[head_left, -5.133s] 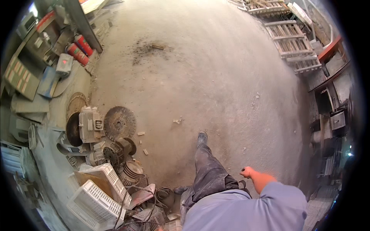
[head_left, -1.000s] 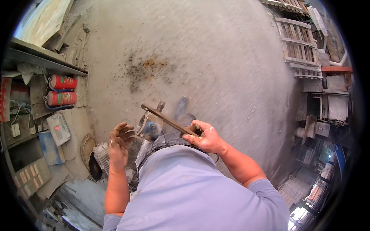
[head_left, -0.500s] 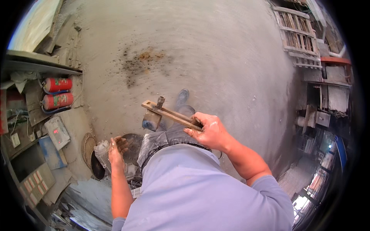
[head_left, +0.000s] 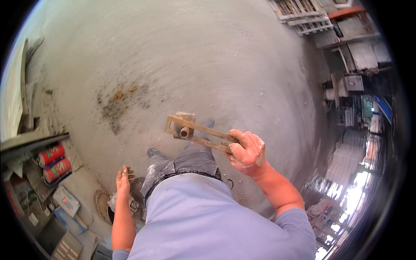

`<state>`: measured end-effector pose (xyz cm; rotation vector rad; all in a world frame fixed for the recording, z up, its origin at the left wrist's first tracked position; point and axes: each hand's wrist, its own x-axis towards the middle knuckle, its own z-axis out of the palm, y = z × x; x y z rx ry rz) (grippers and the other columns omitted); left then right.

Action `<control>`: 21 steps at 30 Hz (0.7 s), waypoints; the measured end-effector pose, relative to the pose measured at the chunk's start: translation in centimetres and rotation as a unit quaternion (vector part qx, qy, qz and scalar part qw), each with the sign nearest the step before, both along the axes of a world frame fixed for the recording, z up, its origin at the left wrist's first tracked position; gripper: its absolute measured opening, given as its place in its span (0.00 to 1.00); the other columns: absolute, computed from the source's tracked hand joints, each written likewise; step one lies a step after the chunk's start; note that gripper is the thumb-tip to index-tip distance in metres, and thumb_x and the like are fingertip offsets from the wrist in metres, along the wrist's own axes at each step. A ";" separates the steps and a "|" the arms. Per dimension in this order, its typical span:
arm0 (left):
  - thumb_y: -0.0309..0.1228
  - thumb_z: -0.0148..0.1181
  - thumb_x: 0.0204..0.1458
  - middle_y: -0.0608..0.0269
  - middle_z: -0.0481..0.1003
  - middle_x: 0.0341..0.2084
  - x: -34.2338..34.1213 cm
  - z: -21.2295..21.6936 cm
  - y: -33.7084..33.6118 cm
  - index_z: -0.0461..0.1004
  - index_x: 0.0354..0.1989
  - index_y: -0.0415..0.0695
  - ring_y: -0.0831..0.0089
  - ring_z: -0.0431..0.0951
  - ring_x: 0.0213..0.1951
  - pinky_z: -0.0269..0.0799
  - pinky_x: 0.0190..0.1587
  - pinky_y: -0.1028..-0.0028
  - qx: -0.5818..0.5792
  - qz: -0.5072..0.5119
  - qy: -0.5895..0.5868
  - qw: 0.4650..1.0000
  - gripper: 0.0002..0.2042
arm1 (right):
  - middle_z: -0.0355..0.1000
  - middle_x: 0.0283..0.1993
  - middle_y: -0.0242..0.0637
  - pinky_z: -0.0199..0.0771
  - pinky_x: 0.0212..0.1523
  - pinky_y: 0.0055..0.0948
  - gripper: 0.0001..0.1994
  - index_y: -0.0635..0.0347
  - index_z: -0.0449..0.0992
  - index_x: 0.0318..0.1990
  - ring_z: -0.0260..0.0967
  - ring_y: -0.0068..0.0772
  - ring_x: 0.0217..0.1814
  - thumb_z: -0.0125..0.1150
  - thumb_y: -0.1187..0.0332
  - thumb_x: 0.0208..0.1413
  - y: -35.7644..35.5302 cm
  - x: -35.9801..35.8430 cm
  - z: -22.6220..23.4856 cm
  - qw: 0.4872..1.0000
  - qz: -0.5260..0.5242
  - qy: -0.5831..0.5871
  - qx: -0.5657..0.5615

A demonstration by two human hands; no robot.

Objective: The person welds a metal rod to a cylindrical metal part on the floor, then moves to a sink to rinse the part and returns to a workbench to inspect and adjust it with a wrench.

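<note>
My right hand is closed round the near ends of a worn, rust-brown two-bar bracket. Its far end has a slot, with a short round pipe stub and a pale block beside it. The bracket is held in the air in front of my legs, over the floor. My left hand hangs low at my left side, fingers stretched out, dark with dirt and holding nothing. A dusty ribbed grey machine casing is partly hidden behind my left forearm.
A dusty concrete floor spreads ahead, with a dark and orange stain. Two red fire extinguishers lie on the left by a cluttered bench. Wooden pallets stand far right, above crowded shelving. A round woven basket is at lower left.
My view has swung to the right as I step. My right hand has carried the bracket along and turned it, so the pipe stub's open end now faces up. My left hand stays low.
</note>
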<state>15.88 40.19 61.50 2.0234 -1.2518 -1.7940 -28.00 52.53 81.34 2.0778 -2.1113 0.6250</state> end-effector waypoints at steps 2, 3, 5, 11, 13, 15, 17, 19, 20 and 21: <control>0.56 0.49 0.64 0.60 0.78 0.39 -3.5 -0.7 -0.6 0.74 0.52 0.43 0.71 0.78 0.38 0.72 0.40 0.69 -0.007 -0.027 -0.010 1.000 0.27 | 0.77 0.39 0.38 0.65 0.19 0.27 0.14 0.56 0.63 0.21 0.67 0.30 0.24 0.67 0.77 0.31 2.0 -4.5 1.3 0.999 -0.002 0.043 -0.009; 0.56 0.49 0.64 0.60 0.78 0.38 -5.3 -1.0 -1.2 0.74 0.52 0.42 0.71 0.77 0.38 0.72 0.40 0.69 -0.004 -0.043 -0.022 0.999 0.27 | 0.77 0.38 0.38 0.65 0.19 0.27 0.15 0.57 0.64 0.21 0.67 0.30 0.23 0.67 0.77 0.28 3.0 -6.9 1.8 0.998 -0.006 0.059 -0.010; 0.55 0.50 0.63 0.61 0.78 0.37 -10.2 -1.1 -2.2 0.74 0.52 0.42 0.71 0.77 0.37 0.72 0.39 0.70 0.007 -0.076 -0.052 0.996 0.26 | 0.77 0.38 0.39 0.64 0.18 0.27 0.15 0.57 0.64 0.21 0.67 0.30 0.22 0.67 0.77 0.27 5.0 -10.9 2.9 0.996 -0.025 0.088 -0.005; 0.57 0.52 0.61 0.60 0.77 0.35 -21.2 -7.0 -4.2 0.73 0.50 0.43 0.72 0.76 0.33 0.71 0.34 0.70 0.040 -0.180 -0.048 0.982 0.27 | 0.78 0.39 0.38 0.62 0.18 0.22 0.12 0.55 0.64 0.24 0.66 0.26 0.23 0.63 0.78 0.34 14.1 -21.3 6.8 0.984 -0.091 0.151 0.009; 0.58 0.52 0.61 0.61 0.76 0.34 -26.7 -6.8 -4.8 0.72 0.48 0.42 0.72 0.75 0.32 0.71 0.33 0.70 0.054 -0.214 -0.064 0.973 0.27 | 0.78 0.39 0.39 0.63 0.19 0.23 0.12 0.55 0.64 0.25 0.67 0.27 0.23 0.63 0.78 0.36 16.4 -23.6 7.9 0.980 -0.128 0.154 0.018; 0.59 0.52 0.61 0.60 0.75 0.35 -31.2 -7.3 -5.6 0.72 0.48 0.42 0.72 0.75 0.32 0.70 0.33 0.70 0.070 -0.260 -0.074 0.960 0.28 | 0.78 0.39 0.39 0.64 0.19 0.23 0.12 0.55 0.65 0.25 0.68 0.28 0.23 0.64 0.78 0.36 18.4 -25.1 8.2 0.971 -0.175 0.159 0.029; 0.59 0.52 0.60 0.60 0.75 0.35 -34.9 -7.9 -6.9 0.71 0.49 0.42 0.72 0.75 0.32 0.70 0.33 0.70 0.073 -0.303 -0.077 0.947 0.29 | 0.78 0.39 0.39 0.65 0.19 0.24 0.13 0.55 0.65 0.25 0.68 0.28 0.23 0.65 0.78 0.36 19.9 -26.0 8.6 0.961 -0.225 0.160 0.036; 0.60 0.53 0.60 0.60 0.75 0.35 -38.5 -8.4 -7.9 0.71 0.49 0.42 0.72 0.74 0.32 0.70 0.32 0.70 0.071 -0.340 -0.074 0.935 0.29 | 0.78 0.39 0.39 0.66 0.20 0.25 0.13 0.55 0.65 0.26 0.69 0.29 0.23 0.66 0.78 0.36 21.0 -27.0 9.0 0.949 -0.273 0.155 0.043; 0.60 0.53 0.59 0.60 0.75 0.34 -40.3 -8.4 -8.5 0.71 0.49 0.42 0.72 0.75 0.32 0.70 0.32 0.70 0.067 -0.352 -0.076 0.930 0.30 | 0.78 0.39 0.39 0.66 0.20 0.25 0.14 0.55 0.65 0.26 0.69 0.29 0.23 0.66 0.79 0.36 21.4 -27.5 9.2 0.945 -0.289 0.148 0.048; 0.60 0.53 0.59 0.60 0.75 0.34 -42.9 -8.2 -9.3 0.71 0.49 0.41 0.72 0.75 0.32 0.70 0.32 0.71 0.064 -0.364 -0.081 0.926 0.30 | 0.78 0.39 0.39 0.66 0.20 0.26 0.14 0.55 0.65 0.26 0.69 0.29 0.24 0.67 0.79 0.37 21.5 -29.0 9.3 0.940 -0.306 0.138 0.054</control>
